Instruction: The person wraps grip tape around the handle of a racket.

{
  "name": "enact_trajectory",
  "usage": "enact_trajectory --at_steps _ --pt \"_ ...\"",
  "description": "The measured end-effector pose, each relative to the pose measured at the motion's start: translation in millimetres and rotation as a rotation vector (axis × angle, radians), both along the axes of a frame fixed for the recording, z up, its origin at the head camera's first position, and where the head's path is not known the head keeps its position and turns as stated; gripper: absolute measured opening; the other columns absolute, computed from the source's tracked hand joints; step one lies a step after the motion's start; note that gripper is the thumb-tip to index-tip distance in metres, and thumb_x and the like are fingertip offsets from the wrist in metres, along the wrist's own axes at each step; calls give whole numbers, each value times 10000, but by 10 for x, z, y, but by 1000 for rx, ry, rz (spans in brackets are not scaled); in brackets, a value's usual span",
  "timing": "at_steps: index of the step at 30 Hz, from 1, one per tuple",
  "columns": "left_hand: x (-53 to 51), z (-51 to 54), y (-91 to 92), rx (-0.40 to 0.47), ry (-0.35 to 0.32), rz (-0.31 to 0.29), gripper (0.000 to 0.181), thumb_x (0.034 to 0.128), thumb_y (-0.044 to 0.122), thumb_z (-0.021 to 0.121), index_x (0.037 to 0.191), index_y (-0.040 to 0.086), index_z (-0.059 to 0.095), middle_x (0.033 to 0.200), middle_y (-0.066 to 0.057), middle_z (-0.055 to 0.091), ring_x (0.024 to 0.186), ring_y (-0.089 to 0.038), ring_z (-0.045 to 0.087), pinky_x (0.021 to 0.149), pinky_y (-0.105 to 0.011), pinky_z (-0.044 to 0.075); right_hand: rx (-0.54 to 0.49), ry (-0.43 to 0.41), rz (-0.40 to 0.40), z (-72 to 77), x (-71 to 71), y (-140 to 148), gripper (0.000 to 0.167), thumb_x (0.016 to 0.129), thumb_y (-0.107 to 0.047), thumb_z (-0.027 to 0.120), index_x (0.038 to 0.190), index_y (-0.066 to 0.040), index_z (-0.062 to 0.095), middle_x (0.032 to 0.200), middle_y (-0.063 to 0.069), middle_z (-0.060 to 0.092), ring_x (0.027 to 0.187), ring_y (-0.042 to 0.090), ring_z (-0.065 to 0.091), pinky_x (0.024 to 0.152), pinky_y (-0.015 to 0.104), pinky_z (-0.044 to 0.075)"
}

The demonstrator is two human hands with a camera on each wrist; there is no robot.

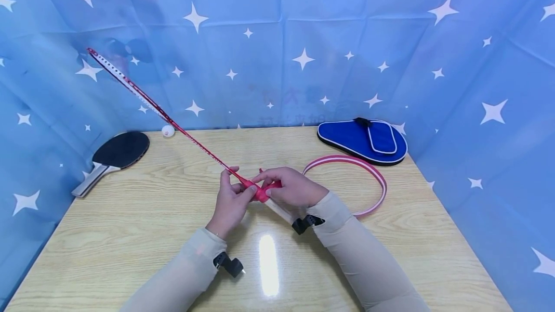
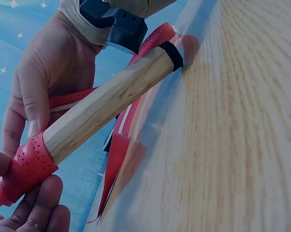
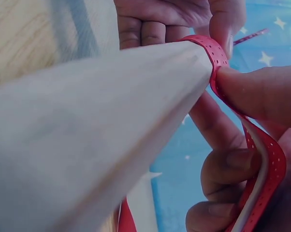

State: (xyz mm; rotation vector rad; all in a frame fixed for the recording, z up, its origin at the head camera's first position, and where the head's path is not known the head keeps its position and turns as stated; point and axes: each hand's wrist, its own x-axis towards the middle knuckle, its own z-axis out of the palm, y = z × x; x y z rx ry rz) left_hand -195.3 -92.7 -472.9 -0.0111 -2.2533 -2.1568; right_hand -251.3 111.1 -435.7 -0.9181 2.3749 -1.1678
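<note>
A red badminton racket (image 1: 197,144) slants up to the left, head far off and bare wooden handle (image 2: 107,104) toward me. Red perforated grip tape (image 2: 33,157) is wound around the top of that handle. My left hand (image 1: 231,206) grips the racket at this wound part, thumb and fingers on either side. With thumb and fingers my right hand (image 1: 295,187) pinches the tape at the edge of the wrap. The loose tape (image 3: 269,169) runs through its curled fingers, and its free length makes a wide loop (image 1: 383,184) on the right.
On the wooden table (image 1: 151,235) a black table tennis paddle (image 1: 123,150) lies at the left. A white ball (image 1: 168,131) sits by the back edge. At the back right is a blue paddle case (image 1: 347,134). Blue star-patterned curtain (image 1: 260,61) surrounds the table.
</note>
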Motion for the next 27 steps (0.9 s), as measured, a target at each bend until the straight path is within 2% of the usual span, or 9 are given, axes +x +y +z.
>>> enact_trajectory --at_steps 8,14,21,27 --pt "-6 6 11 40 15 -9 665 977 -25 635 1518 122 277 1027 -264 744 864 -222 769 810 -304 628 9 -37 0 7 0 -2 459 977 -29 681 1380 -249 694 1005 -75 735 908 192 634 814 342 546" --pt "-2 9 20 53 27 -3 665 971 -44 626 1516 117 281 1030 -270 736 848 -200 758 810 -311 628 9 -65 19 14 2 7 487 981 1 628 1393 -252 680 953 -40 722 814 187 594 741 313 502" --pt "1 0 19 54 31 0 658 960 -59 600 1503 133 282 1038 -266 734 837 -200 746 788 -266 595 -26 -114 57 -14 -19 18 466 1009 -41 629 1426 -247 660 862 -26 737 660 151 520 634 271 428" --pt "-4 -8 24 91 43 -3 675 949 -91 584 1504 125 267 1055 -291 715 854 -216 756 813 -271 621 -36 -106 64 -16 -27 15 442 1017 -70 646 1422 -245 661 957 -63 770 708 144 568 662 271 456"
